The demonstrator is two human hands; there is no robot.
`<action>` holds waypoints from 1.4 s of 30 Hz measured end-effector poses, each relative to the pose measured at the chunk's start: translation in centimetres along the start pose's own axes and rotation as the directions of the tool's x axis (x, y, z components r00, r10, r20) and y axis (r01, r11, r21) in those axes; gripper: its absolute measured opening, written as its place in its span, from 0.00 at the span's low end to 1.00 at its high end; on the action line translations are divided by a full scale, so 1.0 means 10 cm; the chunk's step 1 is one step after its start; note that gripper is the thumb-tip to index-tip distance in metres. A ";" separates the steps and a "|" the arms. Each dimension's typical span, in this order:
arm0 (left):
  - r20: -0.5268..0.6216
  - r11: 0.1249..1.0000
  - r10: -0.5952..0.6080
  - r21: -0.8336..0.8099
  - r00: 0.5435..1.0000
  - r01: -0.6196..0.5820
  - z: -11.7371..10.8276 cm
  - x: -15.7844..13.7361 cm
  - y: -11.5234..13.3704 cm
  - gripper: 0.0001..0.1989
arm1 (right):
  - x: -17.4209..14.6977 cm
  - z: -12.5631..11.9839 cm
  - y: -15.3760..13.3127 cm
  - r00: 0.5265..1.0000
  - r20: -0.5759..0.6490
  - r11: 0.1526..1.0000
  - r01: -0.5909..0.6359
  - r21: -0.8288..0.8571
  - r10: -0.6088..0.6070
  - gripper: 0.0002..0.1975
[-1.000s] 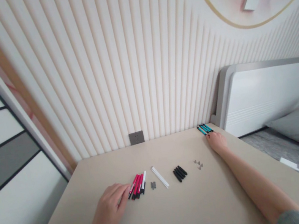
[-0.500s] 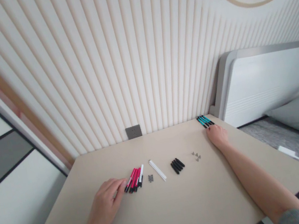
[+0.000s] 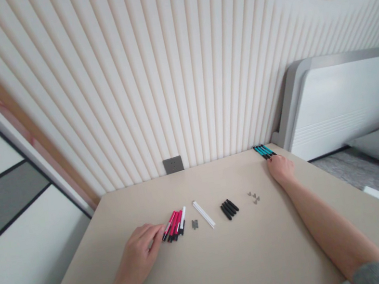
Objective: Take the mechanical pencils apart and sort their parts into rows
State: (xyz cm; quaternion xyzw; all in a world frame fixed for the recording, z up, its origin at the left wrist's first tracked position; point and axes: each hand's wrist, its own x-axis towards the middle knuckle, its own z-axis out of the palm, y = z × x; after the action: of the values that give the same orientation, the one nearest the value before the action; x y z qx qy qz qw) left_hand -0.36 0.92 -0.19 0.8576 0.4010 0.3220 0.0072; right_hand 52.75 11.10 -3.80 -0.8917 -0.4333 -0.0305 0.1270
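Observation:
My left hand (image 3: 141,252) rests at the left of the table, thumb and index finger stretched apart. Its fingertips touch the left side of a bunch of pink-and-black pens (image 3: 173,225), with a white one (image 3: 183,217) on the bunch's right. At the far right corner, my right hand (image 3: 281,169) is closed with curled fingers at the near ends of several blue-and-black pens (image 3: 263,151), which lie side by side. The hand partly hides those ends.
Between my hands lie small grey metal pieces (image 3: 195,224), thin white sticks (image 3: 204,214), several black caps or barrels (image 3: 229,209) and several small grey clips (image 3: 254,197). Behind the table (image 3: 213,275) are a ribbed wall (image 3: 176,66) and a socket (image 3: 173,164); a bed headboard (image 3: 347,99) stands right.
The camera view has shifted slightly, so everything sits a little farther right in the picture. Both hands stay by the same pens, with no clear movement of the pens.

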 end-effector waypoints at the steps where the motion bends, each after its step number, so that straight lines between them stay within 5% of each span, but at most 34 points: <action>1: 0.004 1.000 -0.002 -0.002 1.000 0.002 0.00 0.00 0.00 0.12 | 0.00 0.00 0.00 1.000 0.001 1.000 -0.002 0.001 0.002 0.20; 13: 0.057 0.995 -0.103 0.017 0.993 0.102 -0.04 0.00 0.02 0.14 | -0.08 -0.01 0.09 0.999 -0.028 0.999 0.038 -0.008 -0.039 0.19; 20: 0.077 0.991 -0.133 0.027 0.988 0.132 -0.02 -0.04 -0.02 0.12 | -0.40 -0.21 -0.04 0.971 -0.152 0.982 0.189 0.019 -0.184 0.19; 23: 0.069 0.991 -0.129 0.053 0.989 0.125 -0.02 -0.04 -0.05 0.12 | -0.73 -0.37 -0.29 0.898 -0.217 0.915 0.401 0.052 -0.381 0.17; 26: 0.021 0.983 -0.155 0.101 0.988 0.152 -0.08 -0.05 -0.15 0.13 | -1.15 -0.54 -0.63 0.773 -0.280 0.783 0.614 0.102 -0.569 0.14; 31: -0.069 0.947 -0.282 0.138 0.957 0.289 -0.22 -0.14 -0.41 0.14 | -1.84 -0.66 -1.15 0.617 -0.348 0.615 0.778 0.132 -0.706 0.13; 38: 0.027 0.947 -0.305 0.112 0.952 0.300 -0.21 -0.21 -0.41 0.12 | -2.29 -0.45 -1.17 0.499 -0.325 0.449 0.866 0.220 -0.803 0.11; 42: 0.134 0.979 -0.186 0.105 0.973 0.172 -0.19 -0.15 -0.27 0.12 | -2.26 -0.40 -1.07 0.499 -0.291 0.429 0.861 0.273 -0.817 0.11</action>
State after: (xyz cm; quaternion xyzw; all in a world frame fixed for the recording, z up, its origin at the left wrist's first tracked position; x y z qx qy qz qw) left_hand -3.98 1.21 -0.23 0.8383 0.4896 0.2387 0.0254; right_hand 30.56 -0.89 -1.57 -0.5098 -0.8077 -0.0552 0.2910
